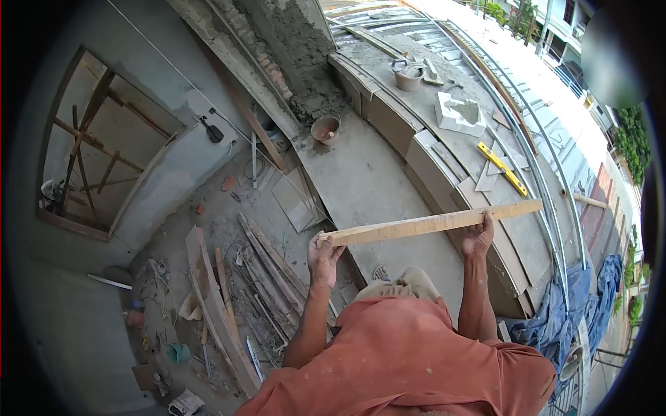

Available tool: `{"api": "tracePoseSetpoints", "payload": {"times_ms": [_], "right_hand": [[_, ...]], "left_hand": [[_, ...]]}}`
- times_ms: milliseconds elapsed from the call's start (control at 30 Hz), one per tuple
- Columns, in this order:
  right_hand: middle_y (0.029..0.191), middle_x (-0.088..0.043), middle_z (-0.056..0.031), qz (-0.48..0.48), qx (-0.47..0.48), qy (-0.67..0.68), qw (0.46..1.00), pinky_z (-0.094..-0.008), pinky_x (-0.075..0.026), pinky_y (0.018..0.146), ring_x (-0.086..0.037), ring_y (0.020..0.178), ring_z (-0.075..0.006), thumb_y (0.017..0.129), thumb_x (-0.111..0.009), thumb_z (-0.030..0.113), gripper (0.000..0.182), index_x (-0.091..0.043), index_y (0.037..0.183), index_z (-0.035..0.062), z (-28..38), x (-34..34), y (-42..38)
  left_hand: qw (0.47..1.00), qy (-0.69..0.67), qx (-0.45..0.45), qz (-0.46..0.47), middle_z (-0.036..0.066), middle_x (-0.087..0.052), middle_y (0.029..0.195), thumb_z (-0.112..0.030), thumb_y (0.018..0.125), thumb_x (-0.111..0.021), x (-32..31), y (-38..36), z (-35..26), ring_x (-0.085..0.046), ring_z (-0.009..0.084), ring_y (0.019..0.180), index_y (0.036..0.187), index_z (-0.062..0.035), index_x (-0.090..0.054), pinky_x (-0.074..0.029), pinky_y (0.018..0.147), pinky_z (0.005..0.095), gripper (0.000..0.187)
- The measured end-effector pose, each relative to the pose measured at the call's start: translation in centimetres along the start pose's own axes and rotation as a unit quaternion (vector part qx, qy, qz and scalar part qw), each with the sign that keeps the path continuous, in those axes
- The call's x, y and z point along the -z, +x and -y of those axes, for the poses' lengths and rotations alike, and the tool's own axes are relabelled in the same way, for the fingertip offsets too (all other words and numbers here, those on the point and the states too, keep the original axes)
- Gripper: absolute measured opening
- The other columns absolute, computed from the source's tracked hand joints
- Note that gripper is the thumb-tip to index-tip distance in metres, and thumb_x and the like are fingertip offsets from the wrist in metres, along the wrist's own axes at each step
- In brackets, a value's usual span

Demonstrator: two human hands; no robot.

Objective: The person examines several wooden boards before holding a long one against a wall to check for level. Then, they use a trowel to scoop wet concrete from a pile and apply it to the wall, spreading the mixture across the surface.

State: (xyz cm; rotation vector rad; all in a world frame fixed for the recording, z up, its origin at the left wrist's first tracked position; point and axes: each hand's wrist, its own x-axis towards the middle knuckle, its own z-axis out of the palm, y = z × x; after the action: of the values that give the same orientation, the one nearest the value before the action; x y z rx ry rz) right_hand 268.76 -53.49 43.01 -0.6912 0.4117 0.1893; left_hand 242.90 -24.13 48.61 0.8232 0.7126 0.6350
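A long, pale wooden batten [416,226] is held up in front of my chest, its right end a little higher in view. My left hand [324,258] grips it near the left end, fingers bent round the edge. Farther along, toward the right end, my right hand [479,237] holds the same batten with the thumb and fingers on its edge. Beyond the right hand, a yellow spirit level [502,168] lies on the ledge over a piece of tile [490,171]. The far faces of the batten are hidden from me.
Tile-faced steps [395,123] run along a ledge on the right, with a white block [460,114] and a bucket [409,76]. Another bucket [325,130] stands by the wall. Planks [215,305] and debris litter the lower floor at left. Metal rails [527,152] edge the ledge.
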Motion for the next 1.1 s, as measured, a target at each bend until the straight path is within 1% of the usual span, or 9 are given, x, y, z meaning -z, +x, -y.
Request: {"api": "tracePoseSetpoints", "payload": {"times_ms": [67,200,400,467,567,667,700,933,1100], "right_hand": [[0.124,-0.056,-0.0056,-0.053,0.012,-0.009,0.998,-0.0449,-0.035,0.106,-0.047,0.120,-0.0241,0.091,-0.064,0.041,0.043,-0.055,0.123,0.0140,2.3,-4.1,1.7],[0.128,-0.052,-0.0071,-0.050,0.019,-0.002,0.999,-0.0440,-0.036,0.105,-0.047,0.120,-0.0253,0.090,-0.067,0.039,0.045,-0.053,0.126,0.0140,3.1,-7.9,7.6],[0.126,-0.049,-0.0116,0.035,-0.010,-0.007,0.999,-0.0470,-0.040,0.107,-0.047,0.121,-0.0287,0.091,-0.067,0.035,0.048,-0.049,0.127,0.0085,-1.0,-16.3,17.4],[0.126,-0.048,-0.0126,0.041,-0.065,-0.003,0.997,-0.0461,-0.042,0.107,-0.046,0.123,-0.0314,0.093,-0.066,0.030,0.047,-0.046,0.129,0.0071,-3.0,-21.1,20.4],[0.128,-0.048,-0.0116,0.109,-0.129,0.013,0.986,-0.0486,-0.042,0.106,-0.049,0.121,-0.0318,0.093,-0.066,0.028,0.044,-0.046,0.130,0.0142,-6.8,-26.9,26.2],[0.132,-0.045,-0.0124,0.227,-0.209,-0.026,0.951,-0.0522,-0.041,0.106,-0.049,0.122,-0.0367,0.093,-0.066,0.026,0.047,-0.038,0.131,0.0187,-10.3,-34.7,29.7],[0.132,-0.045,-0.0124,0.228,-0.214,-0.032,0.949,-0.0522,-0.041,0.106,-0.049,0.122,-0.0367,0.093,-0.066,0.026,0.047,-0.038,0.131,0.0187,-11.6,-37.2,30.5],[0.129,-0.045,-0.0142,0.267,-0.253,-0.078,0.927,-0.0564,-0.043,0.105,-0.045,0.126,-0.0431,0.091,-0.069,0.018,0.052,-0.034,0.130,0.0154,-24.3,-51.4,39.7],[0.133,-0.043,-0.0159,0.254,-0.238,-0.082,0.934,-0.0597,-0.044,0.104,-0.042,0.127,-0.0477,0.091,-0.069,0.019,0.054,-0.036,0.132,0.0099,-32.8,-60.2,47.6]], "left_hand": [[1.000,-0.009,0.008,0.013,0.010,-0.057,0.116,-0.023,0.089,-0.073,-3.3,3.4,0.0,-0.060,0.0243,0.108,0.122,-0.0065,-0.045,-0.052,0.096,0.0400,0.047],[0.998,-0.033,0.046,0.037,0.011,-0.058,0.112,-0.022,0.088,-0.073,-8.2,11.6,-0.6,-0.060,0.0246,0.108,0.117,-0.0049,-0.045,-0.050,0.099,0.0417,0.044],[0.997,-0.054,0.048,0.019,0.011,-0.059,0.112,-0.025,0.088,-0.073,-11.4,25.1,-0.5,-0.059,0.0245,0.108,0.108,-0.0051,-0.050,-0.050,0.100,0.0415,0.037],[0.997,-0.057,0.043,-0.015,0.011,-0.058,0.112,-0.028,0.089,-0.072,-12.2,29.4,-1.7,-0.058,0.0251,0.108,0.109,-0.0038,-0.053,-0.050,0.100,0.0411,0.037],[0.994,-0.075,0.011,-0.085,0.011,-0.058,0.110,-0.032,0.089,-0.071,-12.0,34.5,-4.2,-0.059,0.0253,0.106,0.113,-0.0045,-0.052,-0.050,0.096,0.0386,0.041],[0.986,-0.093,-0.030,-0.132,0.012,-0.056,0.115,-0.033,0.090,-0.071,-11.7,39.3,-7.2,-0.057,0.0270,0.109,0.116,-0.0028,-0.052,-0.050,0.096,0.0391,0.044],[0.987,-0.094,-0.046,-0.124,0.015,-0.053,0.121,-0.035,0.090,-0.070,-11.6,40.6,-8.3,-0.055,0.0292,0.113,0.120,0.0009,-0.051,-0.049,0.098,0.0398,0.050],[0.966,-0.121,-0.110,-0.198,0.015,-0.052,0.125,-0.035,0.090,-0.070,-10.1,54.8,-13.5,-0.050,0.0307,0.120,0.125,0.0016,-0.049,-0.047,0.103,0.0414,0.055],[0.969,-0.107,-0.133,-0.179,0.016,-0.052,0.124,-0.034,0.092,-0.069,-11.8,68.6,-18.3,-0.053,0.0313,0.118,0.124,0.0013,-0.049,-0.047,0.103,0.0414,0.052]]}}
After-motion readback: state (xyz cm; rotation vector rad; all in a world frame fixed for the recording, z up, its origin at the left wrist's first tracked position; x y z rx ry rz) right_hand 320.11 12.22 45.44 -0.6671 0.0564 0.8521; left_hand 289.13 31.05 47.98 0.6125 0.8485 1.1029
